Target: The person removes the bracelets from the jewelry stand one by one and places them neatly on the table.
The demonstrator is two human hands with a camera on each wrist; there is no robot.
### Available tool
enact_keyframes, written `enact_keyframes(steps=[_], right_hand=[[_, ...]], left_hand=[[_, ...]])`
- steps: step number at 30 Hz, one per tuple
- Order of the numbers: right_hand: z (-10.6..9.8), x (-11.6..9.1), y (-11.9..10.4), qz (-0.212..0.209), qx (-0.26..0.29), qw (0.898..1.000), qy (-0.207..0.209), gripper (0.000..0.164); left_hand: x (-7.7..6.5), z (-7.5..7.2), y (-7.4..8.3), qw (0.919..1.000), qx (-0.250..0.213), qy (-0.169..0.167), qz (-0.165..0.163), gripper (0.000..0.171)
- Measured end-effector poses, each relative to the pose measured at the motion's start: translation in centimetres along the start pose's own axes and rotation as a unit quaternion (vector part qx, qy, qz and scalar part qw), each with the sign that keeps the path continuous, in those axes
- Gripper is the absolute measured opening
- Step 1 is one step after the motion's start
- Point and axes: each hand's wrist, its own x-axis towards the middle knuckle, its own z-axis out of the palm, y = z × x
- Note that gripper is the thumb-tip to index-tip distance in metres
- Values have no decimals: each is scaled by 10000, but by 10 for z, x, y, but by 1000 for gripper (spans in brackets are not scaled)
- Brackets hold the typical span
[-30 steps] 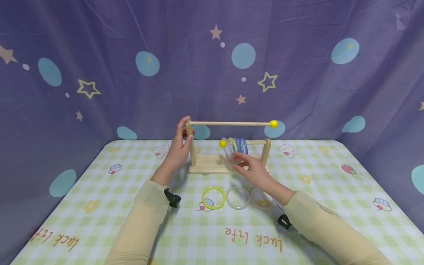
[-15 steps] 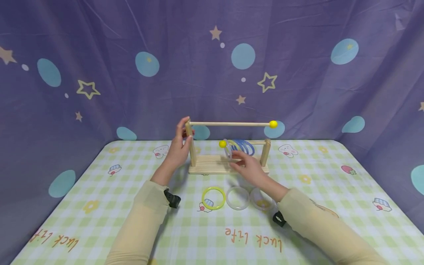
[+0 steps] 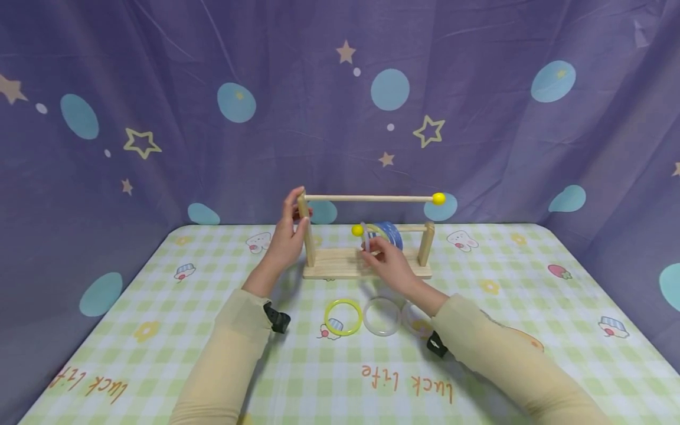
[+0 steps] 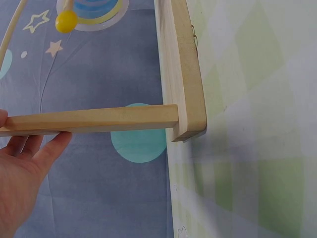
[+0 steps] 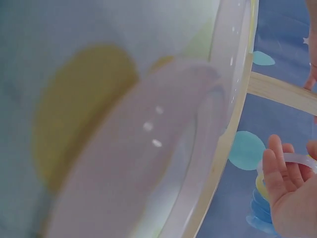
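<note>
A wooden rack with two posts and two rods stands on the table. My left hand grips its taller left post, thumb and fingers on opposite sides. On the lower rod hang a clear ring, a yellow ring and several blue rings. My right hand pinches the clear ring near the yellow ball at the rod's free end. In the right wrist view, the clear ring passes between thumb and fingers, with the blue rings beside the hand.
In front of the rack lie a yellow ring and two clear rings, one partly behind my right wrist. The upper rod, tipped with a yellow ball, carries no rings. A purple curtain hangs behind the table.
My right hand has moved left and now pinches the clear ring, which is turned more edge-on. The blue rings swung right, then bunched together. My left hand has stayed on the post.
</note>
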Motion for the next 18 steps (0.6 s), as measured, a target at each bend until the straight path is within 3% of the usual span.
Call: enact_keyframes(steps=[13,18], right_hand=[[4,3,-2,128,54,9998,130,13],[6,4,-2,-45,102,9999,71,13]], left_hand=[[1,0,0,10000,-36,4,-42,53],[0,-1,0,10000,-22,-4,-81,52]])
